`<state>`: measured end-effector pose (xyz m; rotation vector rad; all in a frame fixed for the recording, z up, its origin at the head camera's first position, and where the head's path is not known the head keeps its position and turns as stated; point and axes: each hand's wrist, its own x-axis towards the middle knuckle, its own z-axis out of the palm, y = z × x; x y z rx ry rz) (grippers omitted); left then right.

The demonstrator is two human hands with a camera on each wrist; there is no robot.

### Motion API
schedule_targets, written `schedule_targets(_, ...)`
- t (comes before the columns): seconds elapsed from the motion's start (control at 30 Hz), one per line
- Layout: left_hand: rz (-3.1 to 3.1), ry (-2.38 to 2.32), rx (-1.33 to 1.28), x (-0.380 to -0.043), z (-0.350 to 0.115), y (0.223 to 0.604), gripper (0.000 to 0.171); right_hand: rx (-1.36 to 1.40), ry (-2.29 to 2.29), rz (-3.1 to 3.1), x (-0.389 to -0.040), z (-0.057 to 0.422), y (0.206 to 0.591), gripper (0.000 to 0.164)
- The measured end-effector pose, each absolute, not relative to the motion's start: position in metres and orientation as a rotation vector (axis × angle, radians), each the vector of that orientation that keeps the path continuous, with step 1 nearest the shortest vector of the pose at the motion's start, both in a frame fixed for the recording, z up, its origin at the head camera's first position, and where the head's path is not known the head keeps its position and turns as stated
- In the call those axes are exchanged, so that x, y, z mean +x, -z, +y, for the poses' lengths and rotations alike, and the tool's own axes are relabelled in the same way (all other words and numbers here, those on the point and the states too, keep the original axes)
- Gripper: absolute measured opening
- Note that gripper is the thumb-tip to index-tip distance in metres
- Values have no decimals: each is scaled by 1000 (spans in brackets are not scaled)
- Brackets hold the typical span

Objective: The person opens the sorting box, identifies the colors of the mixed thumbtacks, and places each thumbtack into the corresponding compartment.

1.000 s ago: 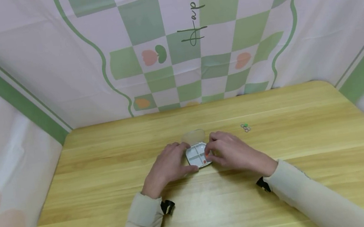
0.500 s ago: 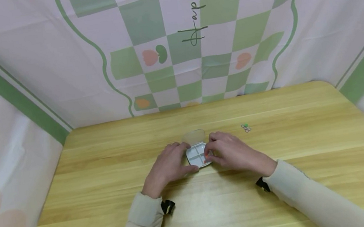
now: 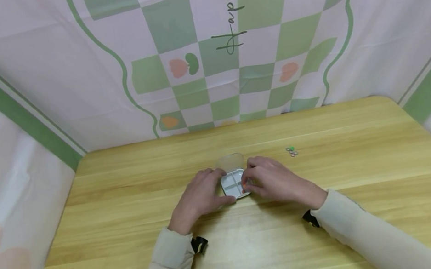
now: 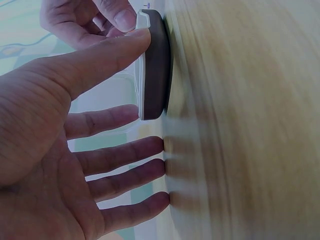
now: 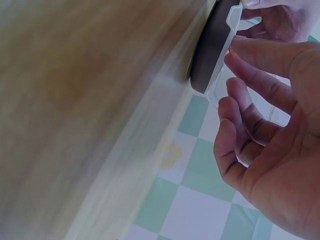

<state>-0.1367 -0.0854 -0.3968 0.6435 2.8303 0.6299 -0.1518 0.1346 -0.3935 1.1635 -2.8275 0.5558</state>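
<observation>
A small pill box [image 3: 230, 191] with a white inside and several compartments lies on the table, its see-through lid [image 3: 230, 162] folded back away from me. My left hand [image 3: 201, 194] steadies it between thumb and index finger, the other fingers stretched down to the table. Over the near right compartment, my right hand [image 3: 271, 179] pinches a tiny orange-red piece [image 5: 232, 51] between thumb and index finger; its exact kind is too small to tell. Some orange-red also shows in that compartment, partly hidden by the right fingertips. In the left wrist view, the box's dark outer side [image 4: 156, 65] is visible.
Several small rings [image 3: 293, 153], with a green piece [image 3: 291, 148] among them, lie on the wooden table [image 3: 123, 185] to the right of the box. A checked cloth [image 3: 174, 24] hangs behind the table's far edge.
Both hands keep their places at the box. The right fingertips shift only slightly over the near right compartment, covering more of the orange-red there.
</observation>
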Motion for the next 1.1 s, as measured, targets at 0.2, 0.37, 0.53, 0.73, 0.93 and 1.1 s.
schedule_targets(0.2,2830,-626,639,-137,-85,396,65,1155,-547,-2818,-153,135,395,10)
schedule_targets(0.37,2828,-615,636,-138,-85,396,66,1113,-572,-2846,-153,137,395,12)
schedule_targets(0.53,2827,-615,628,-138,-84,396,67,1064,-596,-2877,-155,141,392,15)
schedule_targets(0.73,2831,-618,636,-139,-84,396,67,1062,-609,-2861,-156,147,386,16)
schedule_targets(0.93,2828,-634,629,-139,-84,396,66,1033,-601,-2866,-157,151,385,16)
schedule_targets(1.1,2823,-641,618,-138,-84,396,67,1026,-607,-2859,-156,155,386,16)
